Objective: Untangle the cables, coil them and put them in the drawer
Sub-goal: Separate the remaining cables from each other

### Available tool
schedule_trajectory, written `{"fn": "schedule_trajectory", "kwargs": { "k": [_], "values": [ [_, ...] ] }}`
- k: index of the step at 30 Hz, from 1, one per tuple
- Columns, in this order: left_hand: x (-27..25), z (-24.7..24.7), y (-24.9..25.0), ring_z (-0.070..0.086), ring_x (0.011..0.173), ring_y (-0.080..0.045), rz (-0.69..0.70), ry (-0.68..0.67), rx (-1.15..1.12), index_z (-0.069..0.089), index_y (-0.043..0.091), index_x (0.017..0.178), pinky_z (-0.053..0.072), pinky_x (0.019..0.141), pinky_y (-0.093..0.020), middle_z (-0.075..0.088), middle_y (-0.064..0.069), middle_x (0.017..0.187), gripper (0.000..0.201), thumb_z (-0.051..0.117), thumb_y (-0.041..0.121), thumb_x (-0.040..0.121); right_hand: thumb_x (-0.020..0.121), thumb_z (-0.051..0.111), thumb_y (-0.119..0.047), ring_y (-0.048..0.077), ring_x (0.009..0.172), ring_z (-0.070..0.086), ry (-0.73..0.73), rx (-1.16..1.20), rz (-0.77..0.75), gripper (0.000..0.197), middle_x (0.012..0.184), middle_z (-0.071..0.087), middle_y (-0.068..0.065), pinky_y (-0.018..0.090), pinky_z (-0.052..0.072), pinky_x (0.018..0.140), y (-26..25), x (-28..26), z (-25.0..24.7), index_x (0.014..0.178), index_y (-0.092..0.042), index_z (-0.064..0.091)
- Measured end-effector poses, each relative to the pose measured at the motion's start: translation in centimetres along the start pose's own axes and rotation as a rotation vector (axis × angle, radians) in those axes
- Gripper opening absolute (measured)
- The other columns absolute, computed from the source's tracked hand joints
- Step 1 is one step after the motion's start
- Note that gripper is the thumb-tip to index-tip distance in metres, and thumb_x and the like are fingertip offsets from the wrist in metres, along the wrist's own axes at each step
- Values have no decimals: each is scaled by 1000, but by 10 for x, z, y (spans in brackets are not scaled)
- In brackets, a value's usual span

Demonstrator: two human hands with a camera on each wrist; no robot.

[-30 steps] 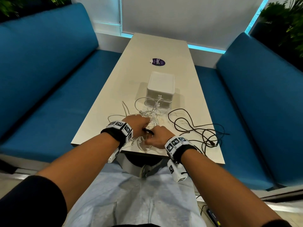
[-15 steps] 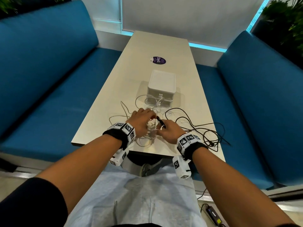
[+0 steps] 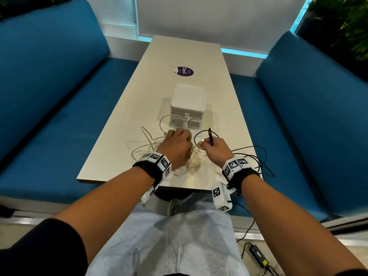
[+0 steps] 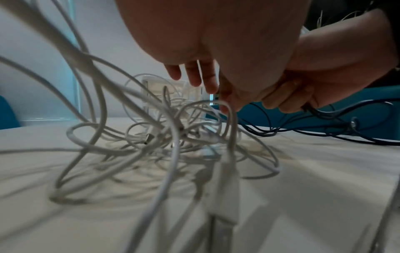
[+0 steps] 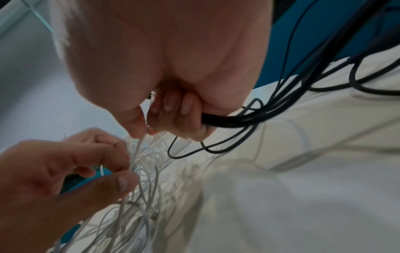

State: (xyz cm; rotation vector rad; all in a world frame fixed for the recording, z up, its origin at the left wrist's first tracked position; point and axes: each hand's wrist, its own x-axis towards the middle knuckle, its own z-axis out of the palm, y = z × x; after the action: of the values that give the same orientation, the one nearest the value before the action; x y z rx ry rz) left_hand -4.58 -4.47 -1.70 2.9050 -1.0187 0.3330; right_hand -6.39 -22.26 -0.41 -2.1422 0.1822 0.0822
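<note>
Both hands are held over tangled cables near the table's (image 3: pixel 123 124) front edge. White cables (image 3: pixel 148 145) are pinched by the left hand (image 3: pixel 176 147). A black cable (image 3: pixel 247 154) is gripped in the curled right hand (image 3: pixel 216 151), a white strand pinched at its thumb. The white drawer box (image 3: pixel 188 105) stands just behind.

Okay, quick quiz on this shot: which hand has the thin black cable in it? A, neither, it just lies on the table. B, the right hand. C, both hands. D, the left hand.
B: the right hand has its fingers curled round the thin black cable, also pinching a white strand, while the left hand grips only the tangled white cables.
</note>
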Motion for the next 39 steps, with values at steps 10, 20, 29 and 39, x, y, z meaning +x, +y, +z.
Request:
{"fn": "schedule_trajectory", "kwargs": {
  "k": [10,20,29,39],
  "values": [
    [5,8,10,53,105,-25,-96,-135,-75,52,25,116,34,93,-44,66,-1,102,29,31,39,102,99,53,-31,14,53,39,-26,-74,-11,34,58,44,-3,31,29,53,-6,-5,12,72,-12,54],
    [-7,14,5,41,120,-26,-29,-184,121,67,24,110,26,99,-46,66,-2,107,28,43,35,101,103,38,-26,39,111,57,114,-375,168,34,118,63,21,37,45,88,16,16,-19,117,-5,61],
    [-10,9,8,41,113,-25,16,-203,121,66,23,102,23,86,-41,68,9,102,31,39,38,103,105,34,-25,37,103,58,-33,-397,-27,31,113,63,20,40,44,86,5,2,-30,117,-4,53],
    [-8,5,10,40,119,-24,47,-342,230,67,28,102,25,99,-46,63,5,112,28,61,31,75,103,38,-35,20,57,57,-328,-71,-214,25,64,58,0,38,51,59,-26,-10,21,82,-24,49]
  ]
}}
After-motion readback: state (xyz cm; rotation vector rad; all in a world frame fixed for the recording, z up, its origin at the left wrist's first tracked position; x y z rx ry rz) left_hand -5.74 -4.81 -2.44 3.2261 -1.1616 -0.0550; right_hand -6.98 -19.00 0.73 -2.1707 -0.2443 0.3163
